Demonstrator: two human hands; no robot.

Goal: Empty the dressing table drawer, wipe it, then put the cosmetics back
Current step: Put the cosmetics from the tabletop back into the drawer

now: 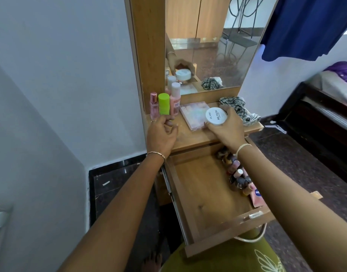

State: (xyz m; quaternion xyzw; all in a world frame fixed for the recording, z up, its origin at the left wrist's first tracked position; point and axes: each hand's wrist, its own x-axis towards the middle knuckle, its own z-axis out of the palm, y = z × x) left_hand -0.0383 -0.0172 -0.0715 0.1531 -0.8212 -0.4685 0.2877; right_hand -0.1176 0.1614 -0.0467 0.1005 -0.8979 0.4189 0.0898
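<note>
Drawer [200, 195] of the dressing table stands pulled well out below the tabletop [188, 138], right in front of you. Most of its wooden floor is bare. What it holds sits along its right wall: a crowded row of small nail polish bottles [237, 173] in pinks, browns and dark shades, partly hidden under your right forearm. A pink tube [256, 199] with a blue label lies at the near end of that row, by the front right corner.

Your right hand [227, 128] is clamped around a round white jar [216, 116] whose lid reads "NAIL POLISH". You hold it over the tabletop, at the near right corner of a flat pastel palette case [194, 114]; whether the jar rests on the case cannot be told.

Your left hand [162, 134] holds nothing. Its fingers are loosely curled just in front of three upright containers at the back left of the tabletop: a slim pink perfume bottle [153, 106], a bright green stick [163, 104] and a pink bottle with a pale cap [175, 101]. They stand side by side, close together. Whether your fingertips touch the green stick cannot be told.

A crumpled checked cloth [239, 110] lies at the back right of the tabletop, just behind your right hand. The mirror [217, 46] reflects the jar, the bottles and the cloth.
</note>
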